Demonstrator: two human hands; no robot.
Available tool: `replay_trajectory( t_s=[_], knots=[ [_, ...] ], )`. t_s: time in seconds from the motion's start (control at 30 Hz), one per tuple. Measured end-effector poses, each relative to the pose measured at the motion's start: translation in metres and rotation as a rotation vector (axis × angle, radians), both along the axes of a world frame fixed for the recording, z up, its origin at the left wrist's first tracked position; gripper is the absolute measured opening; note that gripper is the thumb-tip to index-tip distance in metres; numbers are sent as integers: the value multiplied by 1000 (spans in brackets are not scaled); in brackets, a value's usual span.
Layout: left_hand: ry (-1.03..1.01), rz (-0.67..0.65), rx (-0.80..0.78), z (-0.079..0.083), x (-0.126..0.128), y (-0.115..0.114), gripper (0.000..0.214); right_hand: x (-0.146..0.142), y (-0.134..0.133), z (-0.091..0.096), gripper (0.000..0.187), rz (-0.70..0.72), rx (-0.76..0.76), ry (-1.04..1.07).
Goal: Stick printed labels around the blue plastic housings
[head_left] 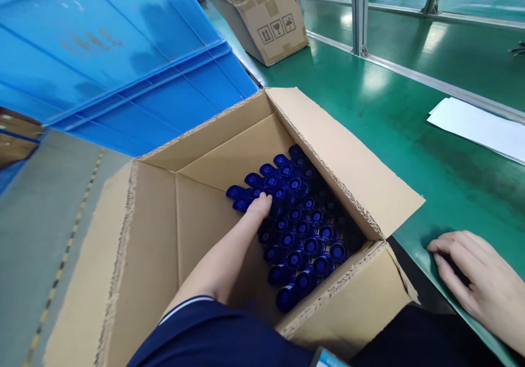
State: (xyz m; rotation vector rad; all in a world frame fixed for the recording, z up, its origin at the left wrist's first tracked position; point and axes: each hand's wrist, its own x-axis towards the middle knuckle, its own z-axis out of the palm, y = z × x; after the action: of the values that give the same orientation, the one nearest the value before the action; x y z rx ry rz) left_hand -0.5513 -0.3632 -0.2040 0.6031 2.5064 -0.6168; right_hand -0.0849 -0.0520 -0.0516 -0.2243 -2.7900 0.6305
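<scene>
Glossy dark-blue cylindrical pieces stand in rows inside carton. Left hand is among them, grip not determinable. Right hand, thumb and fingers parted, rests on green tabletop. Floor: grey.

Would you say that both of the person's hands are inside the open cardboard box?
No, only the left hand is inside the cardboard box; the right hand is outside, at the green table.
</scene>
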Motion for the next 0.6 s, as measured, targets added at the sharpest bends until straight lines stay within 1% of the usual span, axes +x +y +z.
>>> replay_trajectory(
  t_s=[0.1,0.17,0.23,0.27,0.33,0.4,0.47,0.53,0.6],
  knots=[
    [-2,6,-23,5,7,7,40,-3,-1,1,15,13,6,33],
    [-11,11,-35,14,9,14,39,-5,-2,1,14,16,6,38],
    [-17,18,-42,31,5,21,38,-5,-2,0,13,17,4,37],
    [-16,24,-44,43,0,24,37,-5,-1,-1,13,17,1,37],
    [2,42,-42,75,-11,30,34,-5,0,-3,12,19,-4,43],
    [52,62,-25,114,-22,36,32,-6,0,-5,11,20,-11,51],
    [141,67,21,156,-24,43,30,-7,1,-6,11,23,-25,54],
    [260,35,118,195,-14,55,28,-10,2,-7,11,34,-42,54],
    [385,-30,270,228,10,71,26,-12,2,-8,13,46,-54,55]
  ],
)
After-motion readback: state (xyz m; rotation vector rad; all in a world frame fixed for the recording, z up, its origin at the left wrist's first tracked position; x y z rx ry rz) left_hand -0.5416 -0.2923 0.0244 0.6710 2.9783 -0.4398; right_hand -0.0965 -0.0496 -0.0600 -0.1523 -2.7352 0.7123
